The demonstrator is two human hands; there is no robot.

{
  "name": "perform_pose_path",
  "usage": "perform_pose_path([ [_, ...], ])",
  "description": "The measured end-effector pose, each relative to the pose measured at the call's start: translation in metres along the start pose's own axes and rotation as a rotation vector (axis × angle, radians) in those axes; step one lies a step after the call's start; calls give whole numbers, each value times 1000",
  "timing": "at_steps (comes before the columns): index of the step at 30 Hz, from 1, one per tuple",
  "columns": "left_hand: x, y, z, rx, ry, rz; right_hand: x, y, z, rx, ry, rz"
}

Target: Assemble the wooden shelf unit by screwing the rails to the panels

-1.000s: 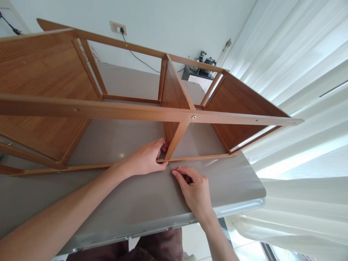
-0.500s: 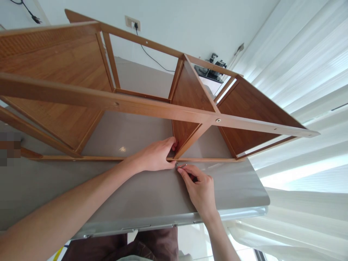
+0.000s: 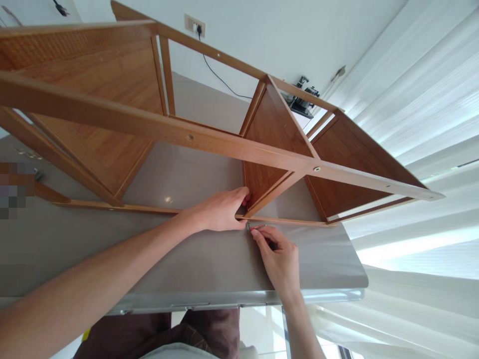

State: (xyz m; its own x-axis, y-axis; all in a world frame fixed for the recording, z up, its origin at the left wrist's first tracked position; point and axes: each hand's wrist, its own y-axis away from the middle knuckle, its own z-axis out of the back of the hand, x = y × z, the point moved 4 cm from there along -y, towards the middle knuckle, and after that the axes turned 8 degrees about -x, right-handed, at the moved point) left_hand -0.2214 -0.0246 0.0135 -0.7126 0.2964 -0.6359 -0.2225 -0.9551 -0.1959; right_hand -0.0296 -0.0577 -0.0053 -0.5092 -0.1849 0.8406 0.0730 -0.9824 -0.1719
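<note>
A brown wooden shelf unit (image 3: 258,152) lies on its side across a grey table (image 3: 209,264), its slatted panels standing upright. My left hand (image 3: 223,212) is wrapped round the near lower rail (image 3: 144,208), beside the lower corner of the middle shelf panel (image 3: 269,134). Just right of that thumb, my right hand (image 3: 280,254) pinches a thin bent metal hex key (image 3: 249,227) between thumb and fingertips. The key's tip meets the rail's outer side at the panel joint. Whatever fastener sits there is too small to make out clearly.
White curtains (image 3: 422,164) hang along the right. On the back wall is a socket (image 3: 195,25) with a black plug and cord. Black equipment (image 3: 305,97) stands behind the shelf. Small metal pieces (image 3: 28,153) lie at the far left beside a blurred patch.
My view has shifted slightly, so the shelf sits a little further right in the picture. Both hands keep their places at the joint, with the right fingers still pinching the hex key.
</note>
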Motion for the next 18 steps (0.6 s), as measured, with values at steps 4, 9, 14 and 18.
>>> perform_pose_path([
  [4, -1, 0, 0, -2, -1, -10, 0, -1, 0, -4, -2, -1],
  [9, -1, 0, 1, -1, -9, -15, 1, -1, -1, -13, 20, 23],
  [14, -2, 0, 3, 4, -11, -15, 2, 0, -3, -20, 35, 16],
  [18, -3, 1, 4, 10, -4, -22, 3, -1, -4, -27, 21, -11],
])
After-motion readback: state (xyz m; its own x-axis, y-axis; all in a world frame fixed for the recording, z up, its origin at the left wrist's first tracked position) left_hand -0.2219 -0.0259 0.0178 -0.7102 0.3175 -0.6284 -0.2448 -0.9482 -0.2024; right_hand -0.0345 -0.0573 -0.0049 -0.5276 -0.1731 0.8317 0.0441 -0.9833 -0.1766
